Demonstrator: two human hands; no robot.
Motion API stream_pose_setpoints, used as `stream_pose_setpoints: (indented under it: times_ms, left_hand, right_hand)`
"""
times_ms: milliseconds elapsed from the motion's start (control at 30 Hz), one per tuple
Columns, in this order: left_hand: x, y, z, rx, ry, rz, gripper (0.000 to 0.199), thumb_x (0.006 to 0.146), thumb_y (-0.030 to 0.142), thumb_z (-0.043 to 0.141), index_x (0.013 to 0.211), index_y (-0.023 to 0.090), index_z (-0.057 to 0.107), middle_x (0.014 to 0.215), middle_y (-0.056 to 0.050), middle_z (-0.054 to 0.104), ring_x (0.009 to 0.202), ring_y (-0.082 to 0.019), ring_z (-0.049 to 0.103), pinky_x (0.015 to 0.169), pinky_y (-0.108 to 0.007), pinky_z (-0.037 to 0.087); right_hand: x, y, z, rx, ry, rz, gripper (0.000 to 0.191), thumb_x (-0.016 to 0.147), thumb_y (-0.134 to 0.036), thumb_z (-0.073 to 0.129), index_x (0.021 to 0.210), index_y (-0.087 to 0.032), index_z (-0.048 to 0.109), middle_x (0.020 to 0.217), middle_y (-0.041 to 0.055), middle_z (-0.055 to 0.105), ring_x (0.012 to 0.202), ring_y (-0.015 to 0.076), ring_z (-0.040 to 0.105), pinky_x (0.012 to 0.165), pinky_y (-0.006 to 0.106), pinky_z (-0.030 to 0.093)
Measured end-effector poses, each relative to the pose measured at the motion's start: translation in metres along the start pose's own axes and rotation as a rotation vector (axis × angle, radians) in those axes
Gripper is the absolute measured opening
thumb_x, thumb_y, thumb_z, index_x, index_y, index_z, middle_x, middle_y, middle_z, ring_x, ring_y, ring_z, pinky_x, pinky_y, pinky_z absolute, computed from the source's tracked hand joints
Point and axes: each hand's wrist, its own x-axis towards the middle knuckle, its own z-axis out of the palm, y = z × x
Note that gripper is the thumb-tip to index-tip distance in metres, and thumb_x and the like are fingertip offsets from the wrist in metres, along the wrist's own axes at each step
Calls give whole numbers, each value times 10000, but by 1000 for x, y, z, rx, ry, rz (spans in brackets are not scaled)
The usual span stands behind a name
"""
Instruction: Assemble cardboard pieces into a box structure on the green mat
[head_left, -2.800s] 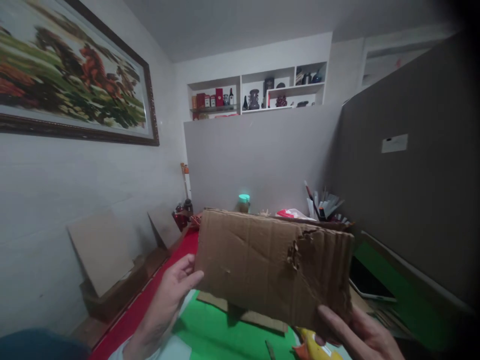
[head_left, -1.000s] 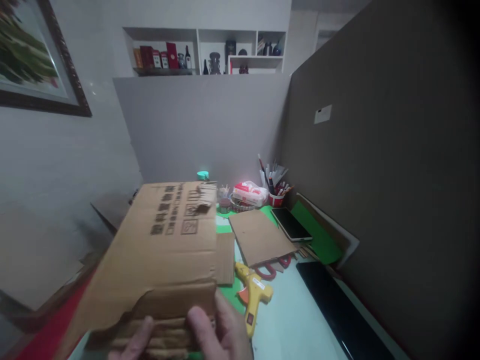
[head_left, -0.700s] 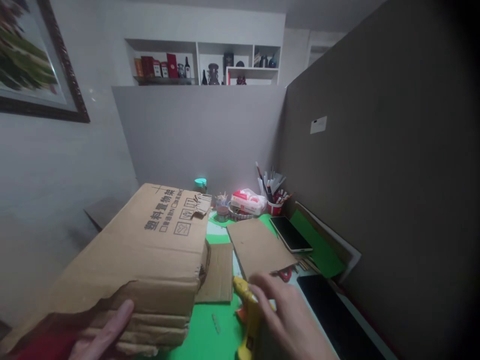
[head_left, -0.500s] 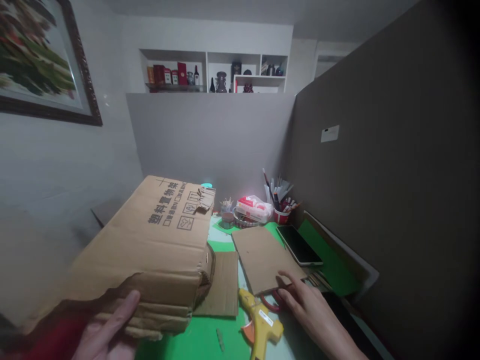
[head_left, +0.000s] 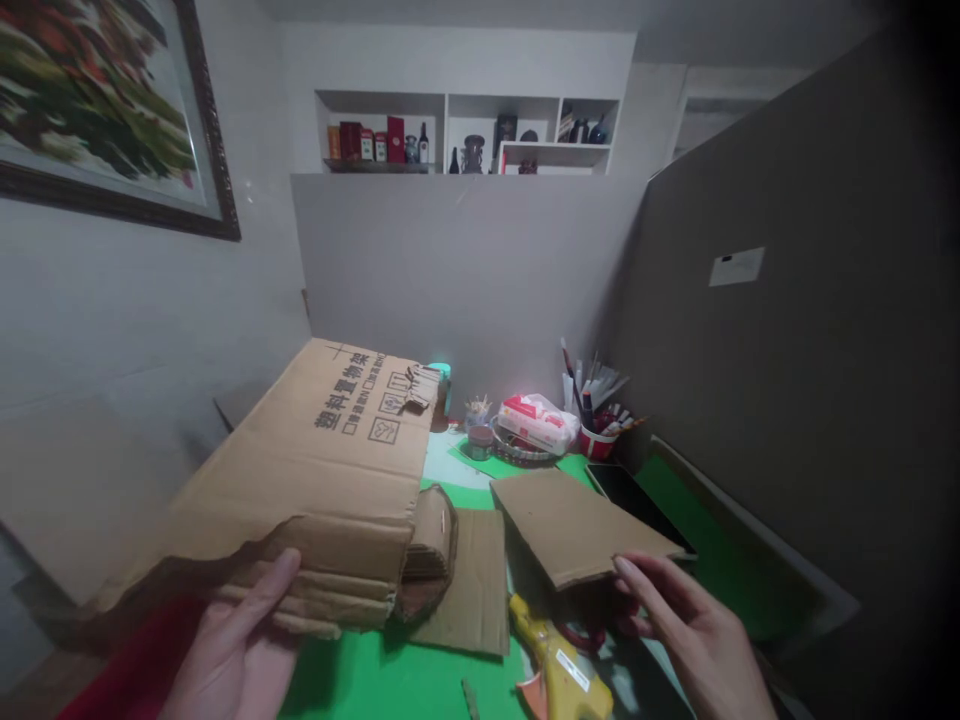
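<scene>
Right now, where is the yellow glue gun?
In the head view, the yellow glue gun lies at the bottom, right of centre, left of the right hand.

The sole view is taken from a head-worn camera, positioned above and behind the person's hands and facing forward with a downward slant over the worktop (head_left: 454, 466). The left hand (head_left: 240, 630) and right hand (head_left: 690, 620) lie closest to the lens, their wrists running toward the lower edge. A grey partition (head_left: 465, 260) is met nearly square-on at middle distance; a recessed shelf (head_left: 447, 135) appears farther off, above it. Coverage is wide, taking in a framed painting (head_left: 112, 120) at left, a dark side panel (head_left: 787, 400) seen obliquely at right, and some ceiling (head_left: 712, 30). The upper right corner is blacked out.
</scene>
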Motion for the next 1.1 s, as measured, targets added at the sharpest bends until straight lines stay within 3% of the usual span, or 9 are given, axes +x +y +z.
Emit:
stream_pose_setpoints:
  times_ms: [200, 367, 467, 600, 733, 833, 933, 1100]
  left_hand:
    - [0, 3, 4, 0, 39, 49, 601, 587, -48, 667, 1096, 258, 758, 1237, 36, 752, 1333, -261, 563, 1040, -341, 545]
    - [0, 2, 4, 32, 27, 56, 543, 700, 67, 700, 1202, 275, 714, 1180, -6, 776, 1291, -293, 605, 1063, -415, 535]
    - [-2, 1, 8, 25, 0, 70, 512, 772, 210, 712, 1275, 301, 669, 1213, -23, 764, 1264, -318, 626, 1081, -478, 518]
    - [-3, 3, 16, 13, -24, 69, 526, 804, 274, 708, 1323, 308, 634, 1244, -30, 752, 1269, -315, 624, 1095, -471, 508]
    - [-4, 4, 15, 14, -32, 58, 515, 823, 236, 700, 1327, 313, 633, 1266, -24, 745, 1293, -302, 606, 1117, -451, 487]
    - [-4, 2, 11, 19, 11, 45, 544, 795, 92, 681, 1285, 328, 670, 1271, 15, 743, 1306, -266, 596, 1109, -391, 494]
    - [-4, -1, 10, 11, 48, 26, 574, 770, -4, 642, 1235, 326, 705, 1248, 37, 752, 1300, -240, 600, 1079, -356, 517]
    - [-6, -2, 12, 26, 58, -30, 406, 860, 119, 678, 1218, 306, 715, 1260, 5, 741, 1308, -211, 591, 1024, -299, 540]
  right_hand:
    - [-13, -26, -6, -55, 130, -47, 582, 601, -689, 773, 961, -236, 708, 978, 59, 740, 788, 251, 705, 627, 279, 601]
    - [-16, -59, -8, -189, 272, -236, 441, 650, -627, 688, 859, -240, 716, 832, 33, 748, 675, 227, 709, 588, 275, 563]
    - [-4, -66, -9, -235, 190, -339, 352, 719, -550, 676, 881, -241, 723, 879, 32, 752, 766, 246, 717, 662, 304, 541]
    - [7, -69, -10, -183, 90, -452, 254, 792, -465, 681, 911, -244, 711, 934, 28, 726, 847, 219, 678, 717, 281, 520]
    - [11, -77, -4, -104, 70, -557, 167, 800, -384, 675, 886, -241, 684, 917, 14, 671, 832, 183, 627, 750, 262, 501]
    - [22, -80, 7, -74, 100, -598, 154, 830, -362, 655, 891, -222, 670, 899, 19, 652, 814, 175, 610, 726, 267, 486]
    - [44, -72, 21, -90, 96, -611, 174, 897, -364, 626, 916, -192, 640, 894, 20, 658, 809, 170, 626, 745, 299, 506]
    - [76, -47, 26, -372, 24, -563, 236, 983, -390, 617, 965, -157, 647, 894, 16, 680, 810, 180, 666, 773, 369, 546]
